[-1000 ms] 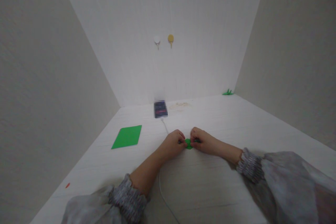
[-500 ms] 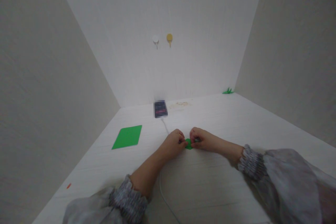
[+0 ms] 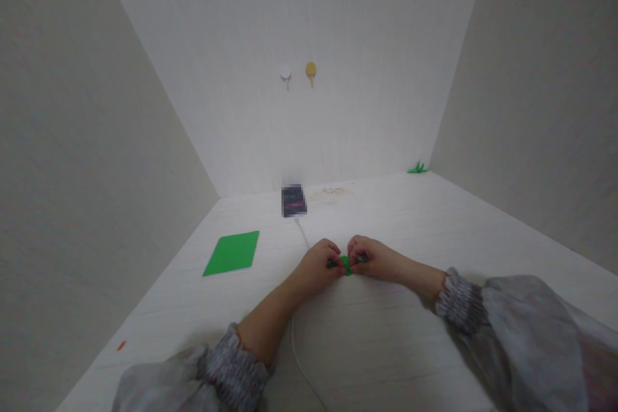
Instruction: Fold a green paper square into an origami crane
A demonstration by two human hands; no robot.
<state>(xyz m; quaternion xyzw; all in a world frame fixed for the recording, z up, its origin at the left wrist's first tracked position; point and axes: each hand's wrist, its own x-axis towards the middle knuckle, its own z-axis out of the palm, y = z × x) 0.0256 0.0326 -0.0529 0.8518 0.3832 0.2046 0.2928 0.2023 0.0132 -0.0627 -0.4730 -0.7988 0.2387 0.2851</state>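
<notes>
A small folded piece of green paper (image 3: 344, 264) lies between my two hands at the middle of the white table (image 3: 386, 341). My left hand (image 3: 316, 265) pinches its left side with curled fingers. From the other side my right hand (image 3: 374, 259) grips its right end, fingers closed. Most of the paper is hidden by my fingertips.
A flat green sheet (image 3: 232, 252) lies to the left. A dark blurred device (image 3: 293, 200) stands at the back, with a white cable (image 3: 297, 335) running toward me. A small green folded figure (image 3: 417, 168) sits in the far right corner. Two hooks (image 3: 298, 72) hang on the wall.
My hands have drawn slightly closer together on the green paper, which now shows less between the fingers. The view shifted a little.
</notes>
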